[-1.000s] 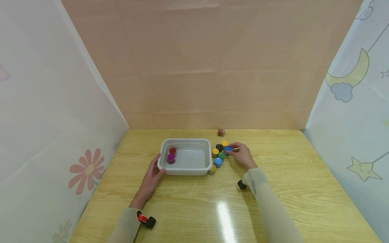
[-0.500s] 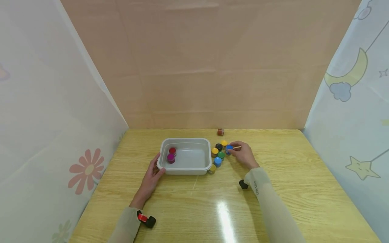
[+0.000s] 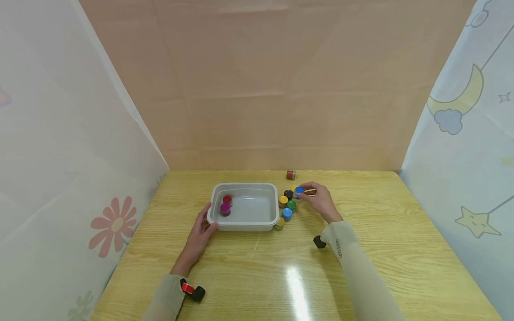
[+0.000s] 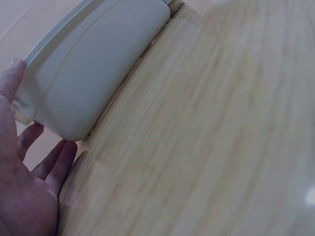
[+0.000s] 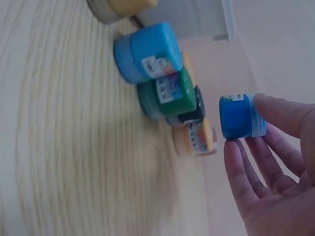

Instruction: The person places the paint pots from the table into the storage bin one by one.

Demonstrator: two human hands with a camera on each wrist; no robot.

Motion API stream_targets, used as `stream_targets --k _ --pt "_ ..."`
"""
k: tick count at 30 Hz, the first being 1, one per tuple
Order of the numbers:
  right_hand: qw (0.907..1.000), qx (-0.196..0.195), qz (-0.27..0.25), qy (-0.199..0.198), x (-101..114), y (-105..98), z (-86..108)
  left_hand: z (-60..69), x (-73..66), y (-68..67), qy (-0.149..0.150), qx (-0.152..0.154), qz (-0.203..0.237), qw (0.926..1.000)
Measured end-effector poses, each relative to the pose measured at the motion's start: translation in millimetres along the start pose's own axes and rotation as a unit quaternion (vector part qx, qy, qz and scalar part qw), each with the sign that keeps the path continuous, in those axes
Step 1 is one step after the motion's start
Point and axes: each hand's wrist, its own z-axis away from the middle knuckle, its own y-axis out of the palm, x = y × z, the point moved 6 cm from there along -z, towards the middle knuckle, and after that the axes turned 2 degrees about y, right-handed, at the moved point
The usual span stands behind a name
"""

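Observation:
My right hand (image 3: 319,200) pinches a small blue paint jar (image 5: 238,116) between thumb and fingers, above the table and clear of the other jars. Just left of it stand a light blue jar (image 3: 287,214), a green jar (image 3: 291,205), a black jar (image 3: 288,194) and several yellowish ones, such as this yellow jar (image 5: 194,137). My left hand (image 3: 199,232) holds the left end of a white plastic tray (image 3: 245,226), thumb at the rim and fingers against its side. Inside the tray, at the left, are a red jar (image 3: 227,200) and a purple jar (image 3: 225,209).
A reddish-brown jar (image 3: 291,174) lies on its side near the table's back edge. The wooden table (image 3: 257,276) is bounded by a tan backdrop (image 3: 257,89) and printed panels on both sides. A dark yellow jar (image 3: 280,224) stands by the tray's front right corner.
The right hand has raised the blue jar from the cluster, first slightly right, then left and up over a yellow jar. The left hand and tray stay put.

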Motion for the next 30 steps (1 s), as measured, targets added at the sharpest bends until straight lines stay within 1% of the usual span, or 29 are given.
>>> stream_targets --k 9,14,20,26,30 --pt "0.9999 0.000 -0.011 -0.011 17 1 5.5 -0.1 -0.7 0.8 -0.002 -0.002 -0.001 1.0000" --pt "0.9995 0.000 -0.021 -0.024 29 1 8.5 -0.7 -0.5 2.7 0.001 0.000 -0.001 1.0000" --pt "0.9983 0.012 -0.038 -0.042 46 7 10.2 0.3 -0.2 1.7 0.003 -0.002 0.004 1.0000" --pt "0.9979 0.022 -0.040 -0.045 59 16 11.7 0.6 0.6 0.5 0.000 0.000 0.005 1.0000" --pt "0.9969 0.030 -0.042 -0.060 67 24 12.4 0.7 0.4 0.1 -0.001 0.001 0.004 1.0000"
